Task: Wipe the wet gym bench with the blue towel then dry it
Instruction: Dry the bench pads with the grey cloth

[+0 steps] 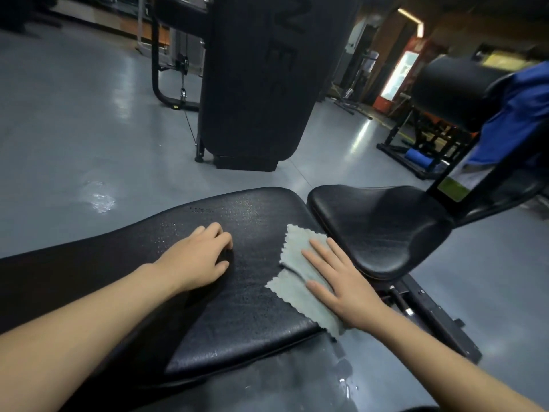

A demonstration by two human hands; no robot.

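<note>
Grey-blue towel lies on the bench pad near its right edge, under our flat right hand; our left hand rests curled, holding nothing. Droplets beyond it may get missed; the overhanging corner could slip.

I see dim gym, light from glowing fridge far right. Glare streaks on grey floor. Wet sheen on bench. Edges bowed by wide lens; background soft.
</note>
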